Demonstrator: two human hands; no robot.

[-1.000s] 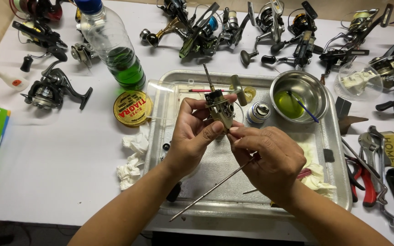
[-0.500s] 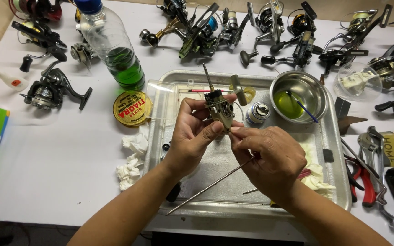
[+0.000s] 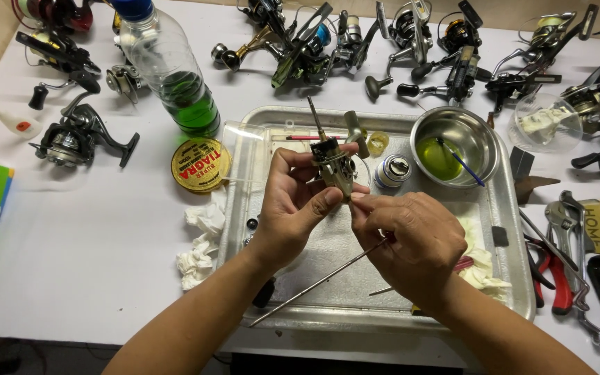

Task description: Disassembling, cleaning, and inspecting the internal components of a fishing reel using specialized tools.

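Reel body (image 3: 333,170), stripped, sits clamped in the left hand (image 3: 293,208) above a metal tray (image 3: 515,278); right hand (image 3: 411,243) pinches a thin rod (image 3: 314,285) beneath it. Loose parts might slip and scatter.

White table (image 3: 92,243) — tray (image 3: 515,278), reels (image 3: 71,139), bottle (image 3: 175,76)

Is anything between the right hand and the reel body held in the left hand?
Nothing visible. The left hand grips the reel body above the metal tray, and the right hand, holding a thin rod, has its fingertips right at the body's lower end.
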